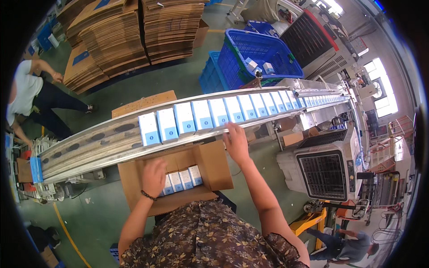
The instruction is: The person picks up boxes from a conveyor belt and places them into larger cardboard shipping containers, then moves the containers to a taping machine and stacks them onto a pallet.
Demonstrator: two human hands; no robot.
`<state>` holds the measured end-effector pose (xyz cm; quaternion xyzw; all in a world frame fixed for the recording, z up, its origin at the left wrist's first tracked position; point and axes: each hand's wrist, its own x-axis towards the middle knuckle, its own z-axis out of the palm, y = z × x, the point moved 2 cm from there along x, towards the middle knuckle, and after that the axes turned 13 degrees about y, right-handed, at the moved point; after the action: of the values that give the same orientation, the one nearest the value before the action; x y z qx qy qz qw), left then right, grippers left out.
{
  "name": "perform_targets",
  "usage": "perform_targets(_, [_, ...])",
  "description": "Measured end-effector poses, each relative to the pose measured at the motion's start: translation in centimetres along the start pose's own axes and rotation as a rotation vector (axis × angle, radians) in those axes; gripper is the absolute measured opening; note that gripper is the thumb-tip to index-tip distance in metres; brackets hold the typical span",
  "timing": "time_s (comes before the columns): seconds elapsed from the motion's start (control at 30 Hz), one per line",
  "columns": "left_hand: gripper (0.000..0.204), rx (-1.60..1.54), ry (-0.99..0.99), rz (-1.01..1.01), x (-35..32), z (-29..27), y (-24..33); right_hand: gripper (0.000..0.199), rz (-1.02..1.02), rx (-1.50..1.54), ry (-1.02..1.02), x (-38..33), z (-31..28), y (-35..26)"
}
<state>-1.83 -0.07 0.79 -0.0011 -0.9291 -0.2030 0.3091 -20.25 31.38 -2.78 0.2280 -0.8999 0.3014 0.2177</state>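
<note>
A row of white and blue small cartons [199, 117] stands side by side on the conveyor [89, 140]. At the near rail my right hand [236, 142] has its fingertips against the lower end of one of them, not wrapped round it. Below the belt, an open cardboard box [215, 166] holds several of the same small cartons [183, 179] in a row. Over the left side of this box is my left hand [154, 175], a little blurred, with fingers extended and nothing visible in them. It partly hides the box's inside.
Beyond the belt stand stacks of flattened cardboard [114, 38] and a blue plastic basket [263, 49] with a few cartons inside. A grey air cooler [321, 174] is at the right. One person [40, 98] stands at the far left, another [344, 245] at lower right.
</note>
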Motion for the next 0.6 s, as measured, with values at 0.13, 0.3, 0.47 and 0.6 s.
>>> perform_targets(0.13, [0.047,0.138,0.237,-0.281,4.2,3.5,0.2,0.058,-0.059,-0.209,-0.102,6.9,-1.4,1.5])
perform_targets(0.3, [0.076,-0.003,-0.051,-0.834,6.1,6.5,-3.0,0.092,0.328,-0.063,-0.303,8.9,1.6,1.5])
perform_targets(0.47, [0.085,-0.043,-0.031,-0.889,6.9,5.4,-4.3,0.091,0.356,0.115,-0.292,9.1,2.6,-1.9])
perform_targets(0.6, [0.088,-0.313,0.257,-0.795,5.9,0.5,-3.7,0.091,0.214,0.240,-0.063,9.5,-3.1,-6.8])
